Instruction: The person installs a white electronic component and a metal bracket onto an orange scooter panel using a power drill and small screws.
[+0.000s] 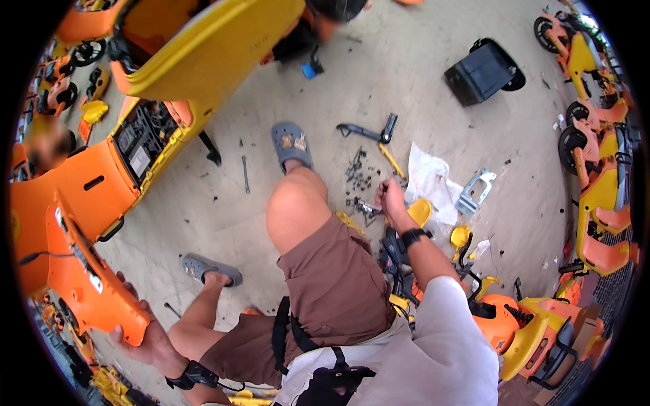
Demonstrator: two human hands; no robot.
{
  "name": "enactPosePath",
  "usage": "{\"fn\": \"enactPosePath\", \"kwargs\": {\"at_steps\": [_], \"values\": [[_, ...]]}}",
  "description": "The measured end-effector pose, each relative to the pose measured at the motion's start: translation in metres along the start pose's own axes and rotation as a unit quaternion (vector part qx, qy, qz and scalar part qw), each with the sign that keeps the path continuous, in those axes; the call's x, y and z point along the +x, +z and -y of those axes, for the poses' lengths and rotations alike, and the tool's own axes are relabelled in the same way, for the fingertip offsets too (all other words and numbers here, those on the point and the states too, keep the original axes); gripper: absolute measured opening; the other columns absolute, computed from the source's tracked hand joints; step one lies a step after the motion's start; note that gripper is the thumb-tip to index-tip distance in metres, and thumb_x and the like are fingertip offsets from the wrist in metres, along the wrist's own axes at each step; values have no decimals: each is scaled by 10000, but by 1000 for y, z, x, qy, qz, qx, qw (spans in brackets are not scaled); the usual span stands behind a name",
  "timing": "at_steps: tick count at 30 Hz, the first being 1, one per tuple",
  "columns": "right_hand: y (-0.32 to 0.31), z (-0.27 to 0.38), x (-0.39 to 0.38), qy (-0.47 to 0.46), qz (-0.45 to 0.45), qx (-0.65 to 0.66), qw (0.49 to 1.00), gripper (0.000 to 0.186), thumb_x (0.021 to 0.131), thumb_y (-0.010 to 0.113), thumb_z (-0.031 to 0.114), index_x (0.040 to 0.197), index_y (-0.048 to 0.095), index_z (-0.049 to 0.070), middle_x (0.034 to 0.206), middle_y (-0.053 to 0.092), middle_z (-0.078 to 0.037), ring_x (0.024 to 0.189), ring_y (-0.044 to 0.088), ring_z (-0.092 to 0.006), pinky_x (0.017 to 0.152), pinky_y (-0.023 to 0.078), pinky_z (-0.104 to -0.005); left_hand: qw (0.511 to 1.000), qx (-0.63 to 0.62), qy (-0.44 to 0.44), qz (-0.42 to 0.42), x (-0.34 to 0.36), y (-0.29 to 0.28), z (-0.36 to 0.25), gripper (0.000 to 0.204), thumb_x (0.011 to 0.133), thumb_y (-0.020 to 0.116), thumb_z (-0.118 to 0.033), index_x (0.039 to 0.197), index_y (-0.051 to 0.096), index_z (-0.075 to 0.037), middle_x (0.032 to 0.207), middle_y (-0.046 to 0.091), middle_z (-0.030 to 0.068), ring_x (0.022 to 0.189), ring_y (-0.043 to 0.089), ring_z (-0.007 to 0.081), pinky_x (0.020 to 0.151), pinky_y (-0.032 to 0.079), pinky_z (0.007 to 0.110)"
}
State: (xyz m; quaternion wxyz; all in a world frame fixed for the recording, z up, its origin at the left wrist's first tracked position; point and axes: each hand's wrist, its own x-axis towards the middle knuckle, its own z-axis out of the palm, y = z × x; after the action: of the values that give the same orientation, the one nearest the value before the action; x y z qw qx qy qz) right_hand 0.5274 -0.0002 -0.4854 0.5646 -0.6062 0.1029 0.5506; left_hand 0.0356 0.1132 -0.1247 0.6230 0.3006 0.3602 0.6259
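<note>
My left hand [139, 342] grips an orange plastic body panel [95, 277], with a cable across its upper part, at the lower left. Beside it stands an orange and yellow scooter body [91, 169] with an exposed black compartment [145, 139]. My right hand [391, 203] is closed above the loose small parts and screws [359, 172] on the floor; what it holds, if anything, I cannot make out. Near it lie a white cloth [426, 172], a silver metal bracket [476, 192], a black arm-shaped part [369, 132] and a yellow rod [391, 159].
A black bin [474, 78] lies at the back right. Rows of scooters line both edges [589, 196], and more parts [508, 325] crowd the lower right. A wrench [245, 174] lies on the concrete floor [217, 223]. A yellow panel [203, 47] overhangs the upper left.
</note>
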Motion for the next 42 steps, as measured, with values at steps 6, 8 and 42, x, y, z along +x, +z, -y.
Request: {"fn": "enactPosePath", "kwargs": {"at_steps": [6, 8, 42], "values": [[88, 121, -182, -19, 223, 15, 974, 245, 1004, 552, 271, 970, 582, 30, 760, 579, -33, 547, 455, -93, 445, 324, -224, 1000, -14, 9, -9, 2, 36, 11, 730, 827, 582, -165, 1481, 293, -17, 1414, 460, 230, 1259, 505, 350, 904, 505, 443], [110, 142, -223, -51, 322, -51, 944, 285, 984, 602, 254, 1025, 579, -27, 816, 594, -61, 573, 476, -77, 453, 349, -203, 965, 221, 139, -15, -15, 60, 12, 661, 824, 590, -190, 1428, 367, -40, 1329, 537, 160, 1193, 551, 307, 907, 497, 424], [476, 169, -393, -370, 354, -470, 719, 374, 888, 680, 309, 1035, 691, -34, 777, 644, -21, 508, 408, -39, 452, 298, -210, 977, 34, 189, 97, -10, 39, 1, 862, 787, 582, -9, 1504, 106, -51, 1412, 362, 131, 1306, 434, 238, 1075, 393, 393]]}}
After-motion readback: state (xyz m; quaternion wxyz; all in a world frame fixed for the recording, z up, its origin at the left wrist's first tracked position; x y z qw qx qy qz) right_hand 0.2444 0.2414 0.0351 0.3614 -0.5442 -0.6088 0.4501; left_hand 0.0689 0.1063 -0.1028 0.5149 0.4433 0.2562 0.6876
